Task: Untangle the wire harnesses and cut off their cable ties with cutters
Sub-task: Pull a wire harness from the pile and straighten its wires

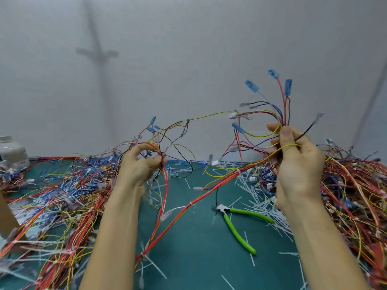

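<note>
Well above the cutters (238,218), which are lying untouched on the green mat (199,258), the right hand (297,164) is clamping a fan of leads and the left hand (142,164) is curling round another loop of what seems the same wire harness (189,204). It is looking light, limp and snag-prone, best gripped at its tied red trunk. I am counting one pair of cutters, one lifted harness, two heaps (52,195) flanking the cutters, and countless snipped ties (263,197).

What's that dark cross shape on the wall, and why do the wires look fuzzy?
Head view: it's a soft shadow on the grey wall. Head view: the wires at the left edge smear, while the green cutters look sharp.
</note>
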Action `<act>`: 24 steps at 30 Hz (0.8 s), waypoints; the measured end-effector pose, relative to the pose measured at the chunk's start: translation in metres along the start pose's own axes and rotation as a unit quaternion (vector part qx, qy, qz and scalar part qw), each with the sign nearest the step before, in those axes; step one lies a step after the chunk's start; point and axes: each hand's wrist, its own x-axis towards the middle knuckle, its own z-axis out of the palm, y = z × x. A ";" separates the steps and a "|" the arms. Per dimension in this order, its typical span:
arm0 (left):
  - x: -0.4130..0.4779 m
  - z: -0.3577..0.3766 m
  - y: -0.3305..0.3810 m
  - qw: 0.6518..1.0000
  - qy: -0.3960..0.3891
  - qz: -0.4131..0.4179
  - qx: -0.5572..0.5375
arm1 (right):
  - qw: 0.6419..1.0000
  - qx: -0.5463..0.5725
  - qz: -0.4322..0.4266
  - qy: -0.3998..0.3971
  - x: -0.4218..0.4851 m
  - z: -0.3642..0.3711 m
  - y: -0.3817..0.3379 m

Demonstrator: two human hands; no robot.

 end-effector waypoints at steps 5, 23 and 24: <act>-0.007 0.012 -0.001 0.999 -0.019 0.003 0.040 | 1.000 -0.013 0.002 -0.018 -0.001 0.004 0.003; -0.005 0.015 -0.003 0.994 -0.092 0.025 0.051 | 0.980 -0.093 0.110 -0.137 -0.019 0.016 0.026; -0.005 0.016 -0.003 0.992 -0.102 0.032 0.063 | 0.975 -0.122 0.109 -0.147 -0.021 0.017 0.030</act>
